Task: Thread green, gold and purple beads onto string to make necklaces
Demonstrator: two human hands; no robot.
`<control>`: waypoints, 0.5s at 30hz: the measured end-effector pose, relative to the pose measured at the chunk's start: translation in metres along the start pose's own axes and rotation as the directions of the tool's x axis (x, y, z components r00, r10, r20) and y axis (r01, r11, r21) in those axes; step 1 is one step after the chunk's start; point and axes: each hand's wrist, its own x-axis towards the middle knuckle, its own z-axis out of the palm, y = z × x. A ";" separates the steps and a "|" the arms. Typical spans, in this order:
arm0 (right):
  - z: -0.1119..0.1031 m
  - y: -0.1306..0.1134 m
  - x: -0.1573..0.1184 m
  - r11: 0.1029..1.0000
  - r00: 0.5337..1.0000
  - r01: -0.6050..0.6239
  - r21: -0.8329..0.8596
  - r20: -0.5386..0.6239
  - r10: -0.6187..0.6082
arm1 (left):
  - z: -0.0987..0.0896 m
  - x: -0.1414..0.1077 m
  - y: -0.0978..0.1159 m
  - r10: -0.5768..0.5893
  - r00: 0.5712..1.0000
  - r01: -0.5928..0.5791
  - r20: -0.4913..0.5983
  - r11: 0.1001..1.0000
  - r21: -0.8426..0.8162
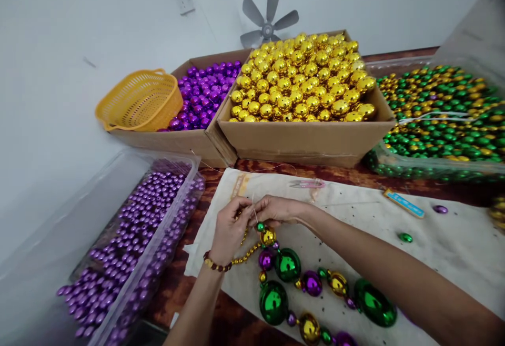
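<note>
My left hand (232, 226) and my right hand (274, 209) meet above the white cloth, fingertips pinched together on a thin pale string (255, 215). The string rises from a small green bead at the top of a bead necklace (288, 265). Shiny green, gold and purple balls of several sizes make up the necklace, which lies in two strands on the cloth under my right forearm. Beside my left wrist hangs a chain of small gold beads (246, 255). How the string runs between the fingers is partly hidden.
Behind stand cardboard boxes of gold balls (307, 143) and purple balls (203, 91), with a yellow basket (138, 101) on top. Clear bins hold purple beads (134, 241) and green-gold beads (442, 120). Pink-handled snips (307, 183), a blue-yellow cutter (404, 203) and loose beads lie on the cloth (355, 230).
</note>
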 end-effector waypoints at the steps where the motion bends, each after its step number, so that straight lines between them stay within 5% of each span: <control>1: 0.001 0.001 0.000 1.000 0.999 0.004 -0.005 -0.032 -0.004 | 0.001 0.000 0.000 -0.008 1.000 0.008 -0.016 1.000 -0.026; 6: -0.001 0.003 -0.006 0.993 0.970 0.052 -0.109 -0.232 -0.077 | 0.003 0.000 0.000 -0.111 0.988 0.078 -0.105 0.958 -0.276; 11: -0.004 0.012 -0.022 0.941 0.912 0.005 -0.339 -0.384 -0.144 | -0.001 0.002 -0.002 -0.211 0.974 0.092 -0.087 0.713 -0.695; 15: -0.004 0.015 -0.042 0.837 0.884 -0.111 -0.535 -0.437 -0.162 | -0.011 0.006 -0.006 -0.256 0.960 0.097 -0.115 0.688 -0.719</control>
